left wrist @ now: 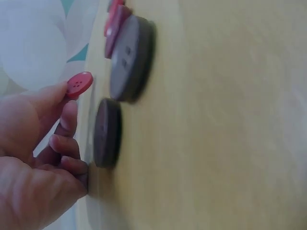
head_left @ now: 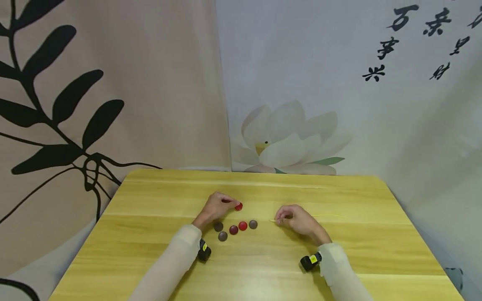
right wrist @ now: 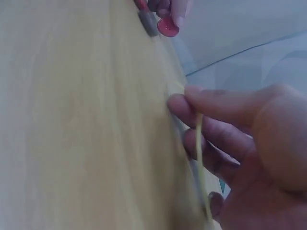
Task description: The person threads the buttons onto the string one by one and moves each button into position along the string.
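Note:
Between thumb and fingertips my left hand pinches a red button, raised over the table; its several holes show in the left wrist view, where the button is tilted. My right hand pinches a thin yellow cord near one end. The cord's long tail trails to the right across the table. A small gap separates the cord's short end from the held button. On the table between the hands lie another red button, a dark red button and several grey-brown buttons.
The light wooden table has its far edge against a curtain printed with leaves, a flower and characters. A black wrist camera sits on the left wrist, and another camera on the right.

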The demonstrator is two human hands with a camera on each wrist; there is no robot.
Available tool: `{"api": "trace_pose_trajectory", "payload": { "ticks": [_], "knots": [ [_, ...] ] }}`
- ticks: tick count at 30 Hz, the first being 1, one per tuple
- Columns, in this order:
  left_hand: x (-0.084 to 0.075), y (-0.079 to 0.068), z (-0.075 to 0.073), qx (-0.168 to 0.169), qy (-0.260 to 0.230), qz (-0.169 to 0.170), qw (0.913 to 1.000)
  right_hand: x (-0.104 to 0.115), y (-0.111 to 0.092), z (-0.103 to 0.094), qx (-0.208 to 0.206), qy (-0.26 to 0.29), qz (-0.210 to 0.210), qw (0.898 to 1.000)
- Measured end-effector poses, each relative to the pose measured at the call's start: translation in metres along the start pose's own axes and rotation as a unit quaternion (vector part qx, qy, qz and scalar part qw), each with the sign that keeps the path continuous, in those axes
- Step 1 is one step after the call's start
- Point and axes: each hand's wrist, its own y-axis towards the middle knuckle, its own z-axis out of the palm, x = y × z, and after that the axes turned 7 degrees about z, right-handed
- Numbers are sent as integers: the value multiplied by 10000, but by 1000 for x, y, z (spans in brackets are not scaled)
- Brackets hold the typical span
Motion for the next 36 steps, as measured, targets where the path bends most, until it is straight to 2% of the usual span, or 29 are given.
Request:
{"api": "trace_pose_trajectory", "payload": {
  "ticks": [4,8,15,24,32,36],
  "knots": [
    [-3,-2,2,-72,-87,-71,9999,2,-4,0,145,130,158,9997],
    [-6,-3,3,-141,-170,-74,9997,7,-7,-1,96,12,221,9997],
    [-11,-5,4,-380,-404,-112,9984,13,-8,-1,-236,-137,554,9981],
    [-24,-10,11,-710,-458,-85,9964,18,-8,5,-753,-164,472,9959],
    [-41,-20,14,-791,-632,-101,9948,28,-12,7,-1079,311,766,9907],
    [-48,-21,18,-875,-777,-111,9931,31,-14,7,-1201,507,743,9887]
  ]
}}
